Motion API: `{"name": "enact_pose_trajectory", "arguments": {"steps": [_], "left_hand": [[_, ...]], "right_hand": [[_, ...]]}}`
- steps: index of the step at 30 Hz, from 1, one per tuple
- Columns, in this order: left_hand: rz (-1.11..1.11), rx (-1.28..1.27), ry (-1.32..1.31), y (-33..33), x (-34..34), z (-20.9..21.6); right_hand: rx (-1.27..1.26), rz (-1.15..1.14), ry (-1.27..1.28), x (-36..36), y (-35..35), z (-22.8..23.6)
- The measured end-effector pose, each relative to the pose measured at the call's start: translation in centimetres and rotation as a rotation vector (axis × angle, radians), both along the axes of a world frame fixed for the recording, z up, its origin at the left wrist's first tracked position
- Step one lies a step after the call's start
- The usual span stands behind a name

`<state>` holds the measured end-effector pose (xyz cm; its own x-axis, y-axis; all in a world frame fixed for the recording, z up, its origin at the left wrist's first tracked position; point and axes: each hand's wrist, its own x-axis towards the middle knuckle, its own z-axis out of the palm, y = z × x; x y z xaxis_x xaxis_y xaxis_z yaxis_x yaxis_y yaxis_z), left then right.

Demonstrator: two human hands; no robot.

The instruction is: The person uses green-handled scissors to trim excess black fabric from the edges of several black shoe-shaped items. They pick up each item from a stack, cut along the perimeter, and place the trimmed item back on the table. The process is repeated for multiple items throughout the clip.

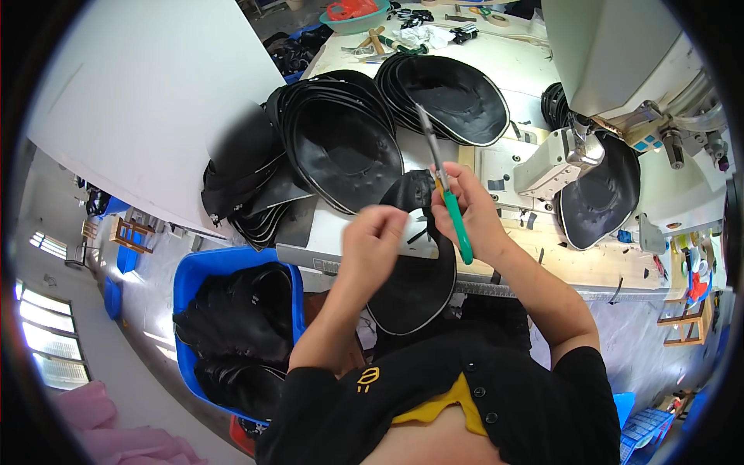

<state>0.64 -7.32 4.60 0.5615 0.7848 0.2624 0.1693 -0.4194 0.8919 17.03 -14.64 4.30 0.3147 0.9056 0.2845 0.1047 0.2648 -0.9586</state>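
My right hand is wrapped round a pair of scissors with green handles, their blades pointing up and away. To its left my left hand is closed, thumb against fingers and slightly blurred; I cannot make out what is in it. Beneath and between the hands lies a black leather-like piece with a pale edge, draped over the table's front edge. Behind it stand stacks of similar oval, dished black pieces, one stack at the left and another farther back.
A sewing machine stands at the right, beside another black piece. Black scraps lie on the wooden tabletop. A blue bin full of black pieces sits below on the left. Tools and a green basin occupy the back.
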Motion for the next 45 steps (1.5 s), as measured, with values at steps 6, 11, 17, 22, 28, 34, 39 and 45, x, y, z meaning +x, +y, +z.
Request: {"name": "enact_pose_trajectory", "arguments": {"steps": [6, 11, 17, 22, 28, 34, 39, 45], "left_hand": [[-0.111, -0.317, -0.109, -2.2, 1.2, -0.4], [-0.132, -0.245, -0.083, -2.2, 1.1, -0.6], [-0.123, -0.377, -0.139, -2.6, 1.4, -1.0], [-0.186, -0.593, -0.317, -2.3, 1.4, -2.1], [-0.29, -0.465, -0.37, -2.2, 1.6, -2.5], [-0.289, -0.512, -0.519, -2.4, 2.1, -3.1], [-0.216, -0.505, -0.578, -2.4, 2.7, -3.2], [-0.239, -0.273, -0.469, -2.9, 3.0, -2.5]], "right_hand": [[-0.091, -0.009, -0.013, -1.8, -0.5, 0.7], [-0.113, -0.016, -0.082, -2.2, -1.5, 1.8], [-0.068, -0.083, -0.195, -1.1, -0.5, 1.7], [-0.147, -0.017, 0.03, -0.4, -0.5, 2.5], [-0.205, 0.04, -0.075, 1.1, -2.7, 3.0], [-0.239, -0.072, -0.136, 2.9, -6.4, 2.5], [-0.062, -0.235, -1.059, 3.4, -9.1, 2.7], [-0.017, -0.36, -1.268, 3.3, -8.9, 2.3]]}}
